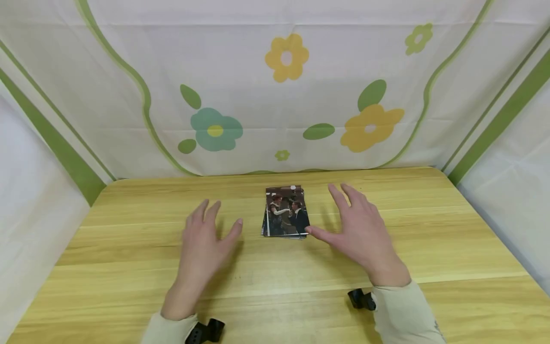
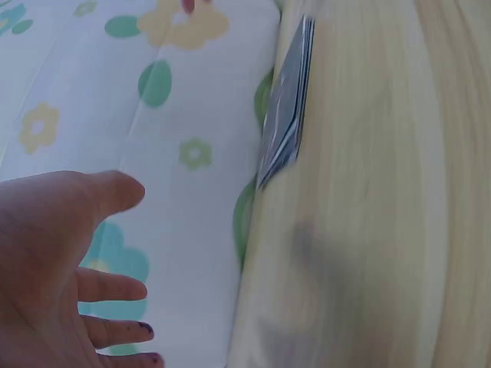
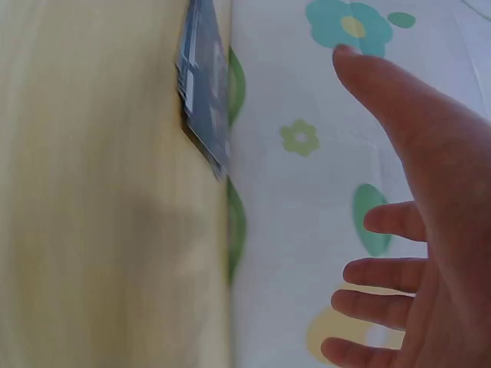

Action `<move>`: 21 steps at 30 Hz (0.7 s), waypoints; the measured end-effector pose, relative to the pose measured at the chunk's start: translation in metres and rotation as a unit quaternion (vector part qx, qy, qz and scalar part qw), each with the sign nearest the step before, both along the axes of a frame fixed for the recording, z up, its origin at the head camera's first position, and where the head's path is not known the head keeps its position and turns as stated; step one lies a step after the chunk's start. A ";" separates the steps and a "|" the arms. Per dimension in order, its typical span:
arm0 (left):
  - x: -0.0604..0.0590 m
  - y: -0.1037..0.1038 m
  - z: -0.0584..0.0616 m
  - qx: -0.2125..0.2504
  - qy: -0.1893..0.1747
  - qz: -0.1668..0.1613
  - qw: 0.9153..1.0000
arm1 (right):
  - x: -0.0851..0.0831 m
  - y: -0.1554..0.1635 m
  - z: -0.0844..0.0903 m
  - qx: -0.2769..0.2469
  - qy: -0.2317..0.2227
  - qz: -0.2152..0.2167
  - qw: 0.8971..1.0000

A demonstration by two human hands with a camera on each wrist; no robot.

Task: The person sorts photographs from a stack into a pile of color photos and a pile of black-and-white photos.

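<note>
A small stack of photos point(image 1: 285, 212) lies flat near the middle of the wooden table point(image 1: 129, 248); the top print shows two people. My left hand point(image 1: 205, 236) hovers open just left of the stack, fingers spread, holding nothing. On the other side my right hand point(image 1: 354, 224) is open too, its thumb tip close to the stack's near right corner. In the left wrist view the stack point(image 2: 288, 107) shows edge-on beyond my left hand point(image 2: 69, 261). The right wrist view has the stack point(image 3: 205, 84) edge-on as well, with my right hand point(image 3: 414, 230) apart from it.
A white cloth backdrop point(image 1: 275, 86) with green leaves and yellow and teal flowers hangs behind the table and closes both sides. Black wrist camera mounts point(image 1: 206, 330) sit at my sleeves. Bare wood surrounds the stack.
</note>
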State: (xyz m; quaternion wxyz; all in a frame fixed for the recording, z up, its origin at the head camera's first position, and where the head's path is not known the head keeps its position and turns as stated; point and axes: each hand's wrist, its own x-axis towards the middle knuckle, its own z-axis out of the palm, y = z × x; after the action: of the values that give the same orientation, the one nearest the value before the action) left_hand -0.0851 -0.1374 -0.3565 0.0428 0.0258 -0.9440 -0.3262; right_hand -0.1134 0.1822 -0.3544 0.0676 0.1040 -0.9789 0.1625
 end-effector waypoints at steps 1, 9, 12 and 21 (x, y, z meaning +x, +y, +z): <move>-0.002 0.006 -0.002 0.019 -0.001 0.000 1.000 | -0.001 -0.003 -0.003 -0.014 -0.003 -0.001 1.000; -0.013 0.057 -0.021 0.122 0.015 0.000 0.992 | -0.009 -0.028 -0.028 -0.143 -0.054 -0.023 0.988; -0.017 0.068 -0.029 0.153 0.016 -0.004 0.988 | -0.011 -0.034 -0.035 -0.177 -0.064 -0.030 0.982; -0.025 0.079 -0.043 0.198 0.010 0.024 0.980 | -0.018 -0.040 -0.051 -0.273 -0.088 -0.062 0.956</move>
State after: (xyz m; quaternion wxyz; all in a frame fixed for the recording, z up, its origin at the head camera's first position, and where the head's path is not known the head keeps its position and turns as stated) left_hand -0.1100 -0.0589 -0.3997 0.0545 0.0532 -0.8593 -0.5057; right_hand -0.1310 0.1418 -0.4050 0.0169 0.0064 -0.9040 0.4272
